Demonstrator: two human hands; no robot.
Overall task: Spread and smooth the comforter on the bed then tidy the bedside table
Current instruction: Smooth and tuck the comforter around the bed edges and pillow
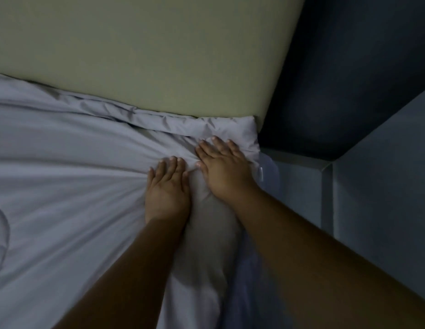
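No readable text

No words, labels, brands, numbers or signs can be read anywhere. The grey comforter (64,162) under the left hand (167,188) and the right hand (223,167) is plain fabric. The pale headboard (147,55) beyond the fingertips and the dark wall (337,79) to the right of the right hand carry no markings. The picture is dim and soft, so any fine print would be too faint to tell.
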